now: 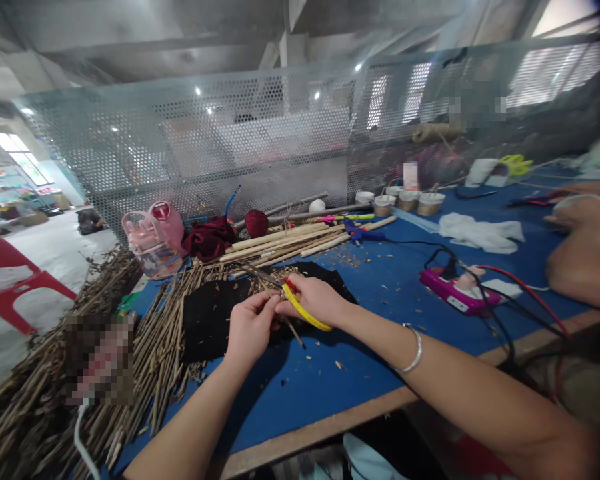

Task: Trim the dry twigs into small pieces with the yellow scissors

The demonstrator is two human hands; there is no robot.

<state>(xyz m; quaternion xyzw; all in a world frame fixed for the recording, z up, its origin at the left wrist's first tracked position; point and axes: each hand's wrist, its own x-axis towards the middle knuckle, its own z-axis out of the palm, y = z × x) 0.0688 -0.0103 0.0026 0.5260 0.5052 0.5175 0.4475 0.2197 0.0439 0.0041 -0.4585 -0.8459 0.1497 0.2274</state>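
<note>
Left of the black cloth [205,327]: heaped stems [153,347], apparently unworked. Over it: left hand [249,330] pinches one thin stem [295,333]; right hand [320,300] grips yellow-handled cutters [310,319], blade gap unclear. Chips [339,365] around the cloth suggest partial progress; finished count unknown. Desk [370,393]: blue-topped, cluttered. Room: red chair [23,283] left of the cloth, perforated screen [205,147] behind.

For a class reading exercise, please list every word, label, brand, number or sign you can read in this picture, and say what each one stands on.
No text can be read anywhere.
Purple power strip: any print is too small.
Yellow-handled tool: any marking is too small or blurred.
Pink bottle: no legible label.
Pale upright item by the cups: too blurred.
</note>
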